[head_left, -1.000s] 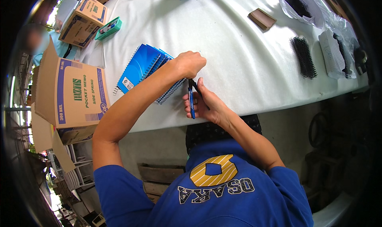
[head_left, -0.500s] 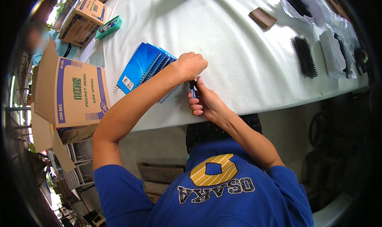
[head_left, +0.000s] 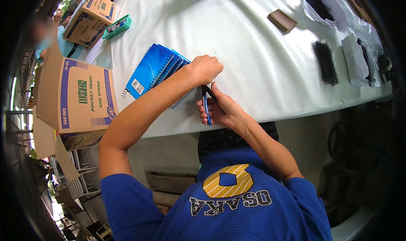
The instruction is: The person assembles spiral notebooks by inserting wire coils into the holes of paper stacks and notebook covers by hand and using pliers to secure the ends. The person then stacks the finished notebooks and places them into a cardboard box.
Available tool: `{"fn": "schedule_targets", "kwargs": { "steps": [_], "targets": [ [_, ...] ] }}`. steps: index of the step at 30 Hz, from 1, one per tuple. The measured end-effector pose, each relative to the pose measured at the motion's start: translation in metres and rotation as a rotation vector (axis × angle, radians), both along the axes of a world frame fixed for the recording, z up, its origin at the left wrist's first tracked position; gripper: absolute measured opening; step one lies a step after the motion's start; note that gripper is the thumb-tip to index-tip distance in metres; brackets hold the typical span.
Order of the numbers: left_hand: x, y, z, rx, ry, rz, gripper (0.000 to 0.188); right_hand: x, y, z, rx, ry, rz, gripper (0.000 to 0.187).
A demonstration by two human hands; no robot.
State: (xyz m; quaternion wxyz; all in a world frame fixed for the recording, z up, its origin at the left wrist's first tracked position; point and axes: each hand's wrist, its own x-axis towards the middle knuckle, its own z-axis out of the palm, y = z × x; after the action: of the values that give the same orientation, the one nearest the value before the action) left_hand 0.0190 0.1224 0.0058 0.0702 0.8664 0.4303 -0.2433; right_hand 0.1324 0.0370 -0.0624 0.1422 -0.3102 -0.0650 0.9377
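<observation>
A fanned stack of blue spiral notebooks (head_left: 154, 70) lies on the white table (head_left: 253, 51). My left hand (head_left: 207, 68) is a closed fist resting on the stack's right end, by the wire spirals; what its fingers pinch is hidden. Just below it, at the table's near edge, my right hand (head_left: 224, 110) grips blue-handled pliers (head_left: 206, 106), whose dark jaws point up toward the left fist.
An open cardboard box (head_left: 78, 95) stands at the left edge, with more boxes (head_left: 91, 17) and a green tray (head_left: 116, 26) behind. Black binding combs (head_left: 325, 62), plastic bags (head_left: 321, 6) and a brown block (head_left: 282, 20) lie at the right. A person (head_left: 42, 34) is at far left.
My right hand raised the pliers to the left fist half a second ago and has now lowered them slightly. The left hand has stayed on the notebooks.
</observation>
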Motion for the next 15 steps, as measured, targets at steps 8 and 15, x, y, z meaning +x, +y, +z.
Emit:
{"fn": "schedule_targets", "kwargs": {
  "steps": [8,15],
  "targets": [
    [0.000,-0.002,0.003,0.008,-0.010,0.003,0.015,-0.004,0.002,0.003,-0.056,0.012,-0.034,0.071],
    [0.004,-0.002,0.003,-0.012,-0.031,0.038,0.016,0.008,0.004,-0.002,-0.007,0.090,-0.013,0.062]
  ]
}}
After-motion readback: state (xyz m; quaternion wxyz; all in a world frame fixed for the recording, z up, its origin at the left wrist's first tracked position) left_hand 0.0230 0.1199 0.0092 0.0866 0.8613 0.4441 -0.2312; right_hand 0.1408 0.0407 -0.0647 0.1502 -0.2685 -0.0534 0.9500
